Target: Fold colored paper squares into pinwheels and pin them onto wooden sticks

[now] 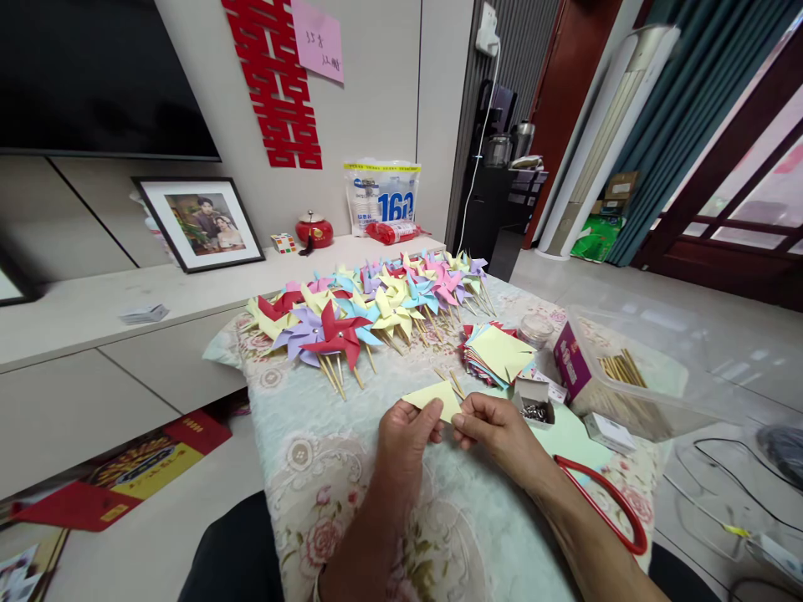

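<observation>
A small pale-yellow sheet of paper (441, 395), which looks folded, is held above the flowered tablecloth. My left hand (411, 431) grips its left part, thumb on top. At its lower right corner, my right hand (486, 425) pinches the paper between thumb and fingers. Just beyond lie a couple of wooden sticks (457, 384). A stack of coloured paper squares (502, 351), yellow on top, sits past my right hand. Beside that hand stands an open little box of metal pins (535, 410). Red-handled scissors (606, 497) lie partly under my right forearm.
Many finished paper pinwheels (339, 334) on sticks cover the table's far side. At right, a clear plastic bin (658, 401) holds wooden sticks, near a small white box (608, 432) and a round clear container (536, 329). A framed photo (257, 251) stands on the cabinet behind.
</observation>
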A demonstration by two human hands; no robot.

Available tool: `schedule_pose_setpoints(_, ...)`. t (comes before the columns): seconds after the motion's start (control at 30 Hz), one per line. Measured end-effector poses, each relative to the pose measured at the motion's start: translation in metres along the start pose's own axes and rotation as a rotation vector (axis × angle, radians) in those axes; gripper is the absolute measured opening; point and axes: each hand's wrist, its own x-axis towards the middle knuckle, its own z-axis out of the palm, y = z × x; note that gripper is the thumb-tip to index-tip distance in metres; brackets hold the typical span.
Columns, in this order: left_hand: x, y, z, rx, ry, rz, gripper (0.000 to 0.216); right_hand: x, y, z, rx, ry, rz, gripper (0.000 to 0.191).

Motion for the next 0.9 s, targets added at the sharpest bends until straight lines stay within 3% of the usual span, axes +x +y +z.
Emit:
schedule_pose_setpoints(0.43,0.0034,0.0017,-0.0037,-0.05,0.068,0.057,0.035,0.0017,0.0034,-0.0012,0.021,0.004,0.004,0.032)
schedule_pose_setpoints(0.67,0.0023,-0.0029,-0.0041,0.023,-0.027,0.024,0.035,0.0018,0.0013,-0.0019,0.019,0.027,-0.05,0.034)
schedule_pose_setpoints(0.9,0.0028,-0.001,-0.0054,0.069,0.009,0.082,0.031,0.0016,0.0017,-0.0036,0.048,0.036,-0.022,0.035)
